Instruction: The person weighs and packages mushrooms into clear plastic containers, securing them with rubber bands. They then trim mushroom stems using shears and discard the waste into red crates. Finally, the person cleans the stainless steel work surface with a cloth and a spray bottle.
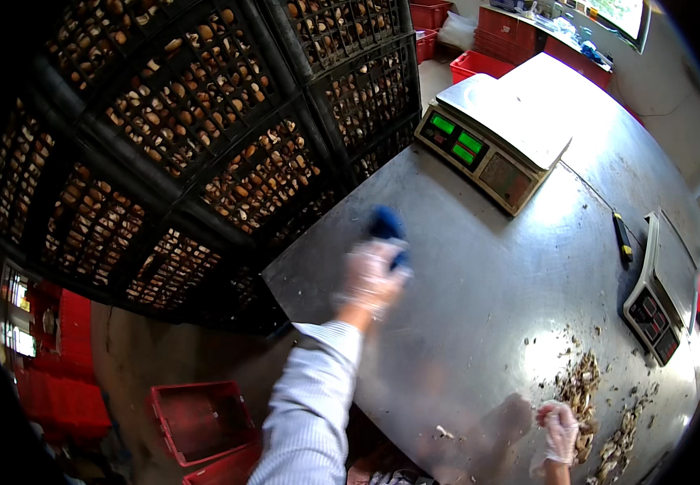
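My left hand [372, 275], in a clear plastic glove and a striped sleeve, is stretched out over the left part of the steel table [463, 323]. It grips a dark blue rounded thing [387, 226]; motion blur hides what kind it is. At the lower right, my right hand [560, 432], gloved too, is close to the tabletop with its fingers curled. Beside it lies a pile of cut mushroom stems [582, 388], with a second heap of stem bits [624, 436] further right. Whether the right fingers hold anything is hidden.
Stacked black crates [188, 89] full of mushrooms stand along the left table edge. A scale [495, 141] with green displays sits at the back, another scale [661, 287] at the right. Between them lies a yellow-black cutter knife [623, 237]. A red crate [204, 420] rests on the floor.
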A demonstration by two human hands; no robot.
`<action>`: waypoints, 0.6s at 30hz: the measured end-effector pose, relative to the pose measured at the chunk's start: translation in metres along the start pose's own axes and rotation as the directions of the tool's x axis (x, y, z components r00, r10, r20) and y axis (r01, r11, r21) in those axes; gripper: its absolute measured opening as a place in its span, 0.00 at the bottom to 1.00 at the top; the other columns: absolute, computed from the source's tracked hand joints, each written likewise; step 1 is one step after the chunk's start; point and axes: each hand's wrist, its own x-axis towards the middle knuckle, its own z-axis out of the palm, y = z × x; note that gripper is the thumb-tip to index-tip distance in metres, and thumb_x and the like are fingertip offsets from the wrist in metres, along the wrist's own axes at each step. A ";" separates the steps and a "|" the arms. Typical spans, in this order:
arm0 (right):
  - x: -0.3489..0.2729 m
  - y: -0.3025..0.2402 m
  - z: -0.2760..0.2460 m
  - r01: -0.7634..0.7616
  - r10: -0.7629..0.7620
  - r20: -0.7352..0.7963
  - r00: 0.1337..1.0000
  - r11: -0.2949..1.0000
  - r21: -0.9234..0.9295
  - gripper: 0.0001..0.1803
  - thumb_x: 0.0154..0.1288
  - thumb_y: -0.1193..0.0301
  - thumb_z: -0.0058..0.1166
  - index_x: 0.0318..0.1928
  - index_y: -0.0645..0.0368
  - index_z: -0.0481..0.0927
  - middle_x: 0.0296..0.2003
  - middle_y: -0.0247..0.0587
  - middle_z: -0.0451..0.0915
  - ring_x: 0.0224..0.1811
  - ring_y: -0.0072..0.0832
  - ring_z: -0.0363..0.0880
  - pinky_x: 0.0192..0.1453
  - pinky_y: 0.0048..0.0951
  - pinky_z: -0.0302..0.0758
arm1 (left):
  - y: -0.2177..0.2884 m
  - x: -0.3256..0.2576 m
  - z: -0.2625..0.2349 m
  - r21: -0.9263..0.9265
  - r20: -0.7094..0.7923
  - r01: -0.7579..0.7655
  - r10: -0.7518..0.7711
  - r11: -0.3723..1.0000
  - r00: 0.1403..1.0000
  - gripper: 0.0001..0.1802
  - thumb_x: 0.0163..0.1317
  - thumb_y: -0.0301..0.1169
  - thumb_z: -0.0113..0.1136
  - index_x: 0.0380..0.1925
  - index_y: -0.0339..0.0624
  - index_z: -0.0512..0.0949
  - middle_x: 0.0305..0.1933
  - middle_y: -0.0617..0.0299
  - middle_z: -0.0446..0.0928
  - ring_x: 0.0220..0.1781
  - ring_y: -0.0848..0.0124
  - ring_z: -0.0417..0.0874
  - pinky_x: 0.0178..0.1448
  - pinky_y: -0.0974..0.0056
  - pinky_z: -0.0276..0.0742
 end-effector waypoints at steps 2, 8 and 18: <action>-0.034 0.004 0.035 0.002 -0.001 0.072 0.997 1.000 -0.020 0.14 0.77 0.61 0.54 0.41 0.60 0.82 0.35 0.37 0.84 0.35 0.25 0.83 0.43 0.29 0.82 | 0.084 -0.017 0.070 -0.254 0.030 -0.292 0.309 0.922 0.951 0.22 0.48 0.35 0.74 0.47 0.48 0.83 0.48 0.54 0.84 0.52 0.54 0.83 0.60 0.52 0.77; -0.102 -0.086 0.090 0.451 -0.288 0.538 0.792 0.871 -0.196 0.08 0.68 0.73 0.54 0.44 0.57 0.84 0.36 0.42 0.85 0.37 0.38 0.84 0.43 0.37 0.80 | 0.253 -0.114 0.084 -0.716 0.144 0.051 0.076 0.697 0.987 0.19 0.54 0.25 0.70 0.48 0.44 0.80 0.48 0.52 0.82 0.52 0.51 0.83 0.62 0.54 0.76; -0.173 -0.002 0.027 0.238 -0.223 0.133 0.966 0.964 -0.114 0.08 0.66 0.80 0.53 0.41 0.59 0.83 0.37 0.44 0.86 0.37 0.35 0.85 0.44 0.33 0.80 | 0.081 -0.187 -0.083 -0.063 0.042 0.138 -0.135 0.988 0.990 0.18 0.59 0.29 0.68 0.50 0.42 0.80 0.54 0.49 0.82 0.56 0.49 0.82 0.63 0.48 0.75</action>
